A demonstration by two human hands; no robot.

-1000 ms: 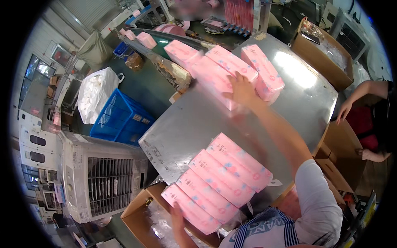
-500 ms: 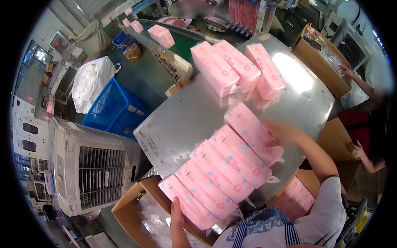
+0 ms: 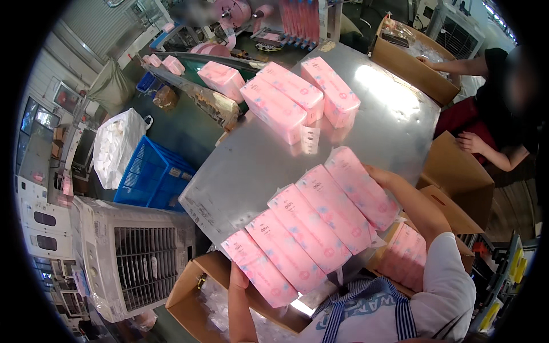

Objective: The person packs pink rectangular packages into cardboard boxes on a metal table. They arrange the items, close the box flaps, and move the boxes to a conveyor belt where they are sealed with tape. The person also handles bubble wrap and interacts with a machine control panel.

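A row of several pink wrapped packs [image 3: 311, 223] lies side by side at the near edge of a shiny metal table [image 3: 246, 166]. My left hand [image 3: 238, 281] presses the near-left end of the row. My right hand [image 3: 382, 175] presses the far-right end, so the row is squeezed between both hands. Three more pink packs [image 3: 297, 97] lie at the table's far side.
An open cardboard box [image 3: 194, 288] with a clear liner sits below the table's near edge, and another box [image 3: 403, 254] holds pink packs at my right. Another person [image 3: 492, 143] sits at the right by cardboard boxes. A blue crate [image 3: 151, 177], a white bag and a fan unit stand left.
My right hand came back from the far packs, pulling one more pack against the near row. Both hands now clamp the row at its two ends.
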